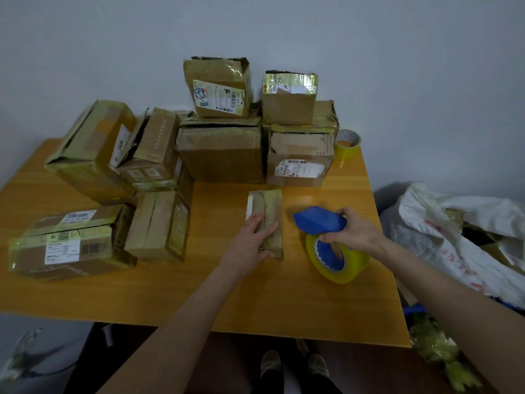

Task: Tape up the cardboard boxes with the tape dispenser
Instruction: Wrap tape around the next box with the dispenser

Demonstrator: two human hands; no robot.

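Desk point(270, 302): orange wood, carrying all the work items.

Cardboard boxes point(221, 155): piled along the back and left of the desk, most showing yellowish tape on their seams. Whether each is fully sealed cannot be told.

White sack point(454, 223): off the desk, to the right.

Small box point(268, 204): lies alone at desk centre, clear of the pile, tape visible along its top.

Tape dispenser point(318, 221): blue body with a yellow roll, just right of the small box, its roll at or on the desk surface.

Hands: apart. The left hand point(252, 240) rests flat on the small box, fingers extended, steadying it. The right hand point(355, 231) is clamped around the dispenser's handle.

Assessment: the small box is the item in hand, and the dispenser is not yet on it. The next move calls for bringing the dispenser's tape end onto a seam while the left hand keeps the box from sliding.
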